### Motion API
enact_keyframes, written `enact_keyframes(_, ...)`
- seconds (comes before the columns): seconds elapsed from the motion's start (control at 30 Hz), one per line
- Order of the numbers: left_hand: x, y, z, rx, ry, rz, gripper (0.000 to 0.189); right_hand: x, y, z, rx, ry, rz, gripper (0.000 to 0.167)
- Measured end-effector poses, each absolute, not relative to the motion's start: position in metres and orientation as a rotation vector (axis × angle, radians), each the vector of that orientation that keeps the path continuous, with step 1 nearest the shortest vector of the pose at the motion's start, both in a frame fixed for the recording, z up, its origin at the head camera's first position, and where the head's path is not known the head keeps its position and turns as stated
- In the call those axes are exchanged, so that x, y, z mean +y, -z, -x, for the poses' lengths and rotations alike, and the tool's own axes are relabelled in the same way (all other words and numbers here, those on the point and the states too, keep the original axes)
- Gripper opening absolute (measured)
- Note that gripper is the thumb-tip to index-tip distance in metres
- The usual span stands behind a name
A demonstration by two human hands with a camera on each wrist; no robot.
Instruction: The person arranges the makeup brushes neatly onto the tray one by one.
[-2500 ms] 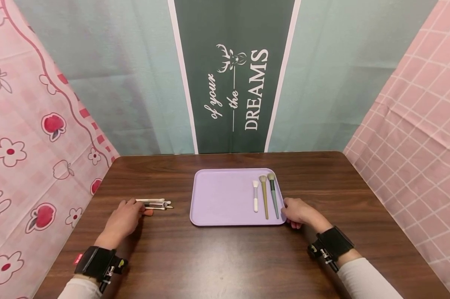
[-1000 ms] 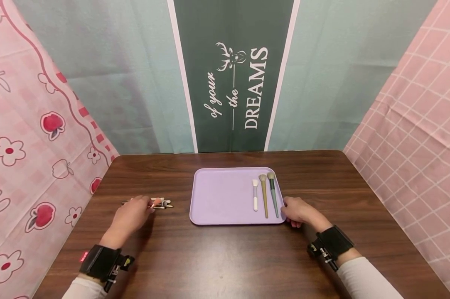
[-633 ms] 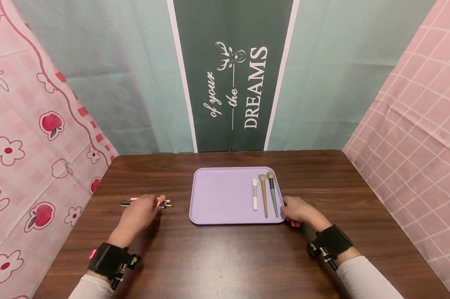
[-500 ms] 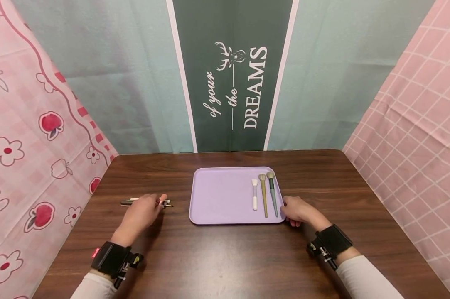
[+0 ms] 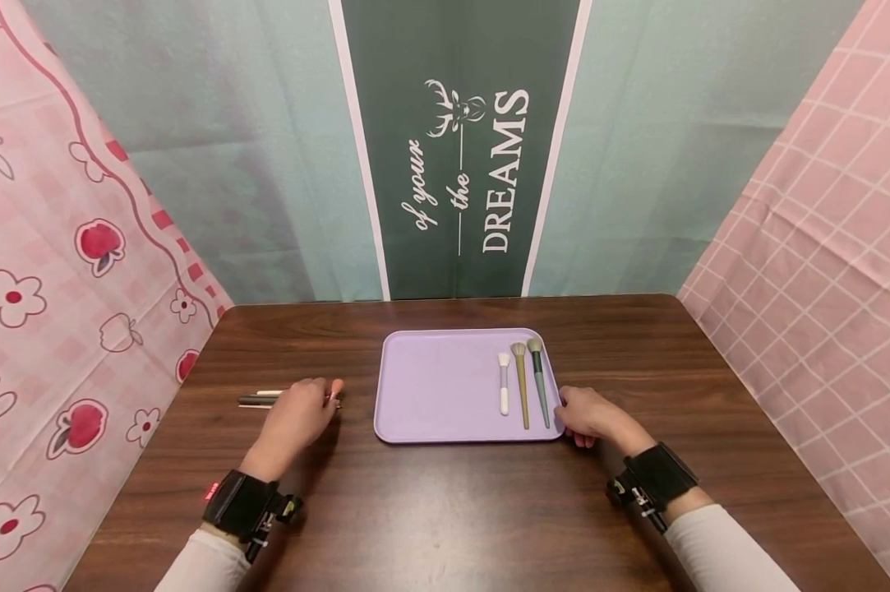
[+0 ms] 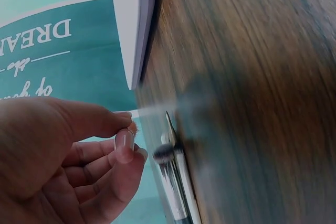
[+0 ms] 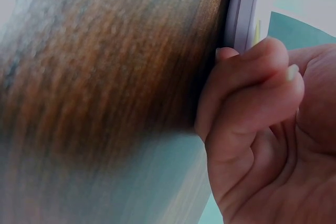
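My left hand [image 5: 300, 415] pinches a makeup brush with an orange head [image 5: 337, 388] between thumb and fingertips, above the table left of the tray. In the left wrist view a bit of its orange bristles [image 6: 134, 128] shows at the fingertips; the handle is mostly hidden or blurred. Under that hand lie several more brushes [image 5: 255, 400], and a dark-bristled brush [image 6: 170, 179] shows close by. My right hand [image 5: 588, 413] grips the lower right edge of the lilac tray [image 5: 437, 386] with curled fingers. On the tray lie a white brush [image 5: 504, 386], an olive brush [image 5: 522, 390] and a green-grey brush [image 5: 539, 386].
The dark wooden table [image 5: 445, 510] runs back to a green hanging cloth [image 5: 267, 205]. Pink cloths [image 5: 822, 247] hang along both sides. Black camera straps [image 5: 245, 506] sit on both wrists.
My left hand has picked up the orange-headed brush from the pile and moved right toward the tray with it. My right hand has stayed at the tray's edge.
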State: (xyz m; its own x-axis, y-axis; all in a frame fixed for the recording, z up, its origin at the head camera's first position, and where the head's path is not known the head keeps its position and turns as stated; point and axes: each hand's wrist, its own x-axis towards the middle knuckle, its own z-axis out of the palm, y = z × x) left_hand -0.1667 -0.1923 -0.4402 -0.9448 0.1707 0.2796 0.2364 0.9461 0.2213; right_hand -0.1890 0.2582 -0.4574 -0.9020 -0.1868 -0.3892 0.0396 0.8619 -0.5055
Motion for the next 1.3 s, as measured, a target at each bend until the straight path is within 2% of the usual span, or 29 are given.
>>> enact_keyframes(0.17, -0.185, 0.439, 0.168, -2.903, 0.376, 0.285, 0.023, 0.259, 0.458, 0.189, 2.606, 0.730, 0.110, 0.011)
enact_keyframes(1.0, -0.140, 0.440, 0.182, -2.937, 0.483, 0.223, 0.030, 0.257, 0.455, 0.189, 2.597, 0.728, 0.093, 0.011)
enact_keyframes(1.3, -0.120, 0.439, 0.186, -2.946, 0.517, 0.214, 0.027, 0.257, 0.453, 0.186, 2.607, 0.739, 0.109, 0.011)
